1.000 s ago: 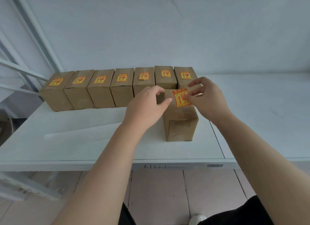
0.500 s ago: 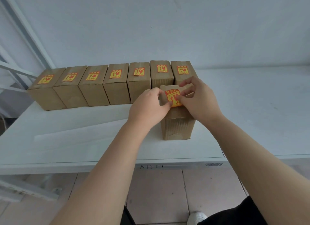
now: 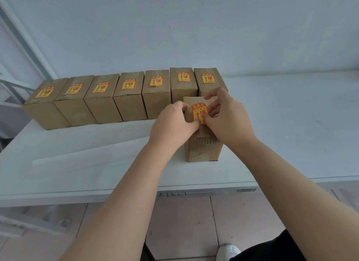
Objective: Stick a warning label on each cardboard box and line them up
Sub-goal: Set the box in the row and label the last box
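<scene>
A brown cardboard box (image 3: pixel 203 150) stands upright near the table's front edge, in front of the right end of the row. A red and yellow warning label (image 3: pixel 198 111) lies on its top face. My left hand (image 3: pixel 172 122) grips the box's top left edge, with its thumb at the label's lower edge. My right hand (image 3: pixel 227 117) has its curled fingers and thumb pinching the label's right side against the box top. Behind stands a row of several labelled boxes (image 3: pixel 128 97), side by side.
The white table (image 3: pixel 77 163) runs left to right against a pale wall. Metal shelf struts (image 3: pixel 23 47) rise at the far left. Right of the row the tabletop (image 3: pixel 291 115) is bare. Tiled floor and a shoe (image 3: pixel 227 251) show below the table edge.
The label, held above the box a second ago, now lies on the box top. Both hands have closed in over it. The view has shifted slightly downward.
</scene>
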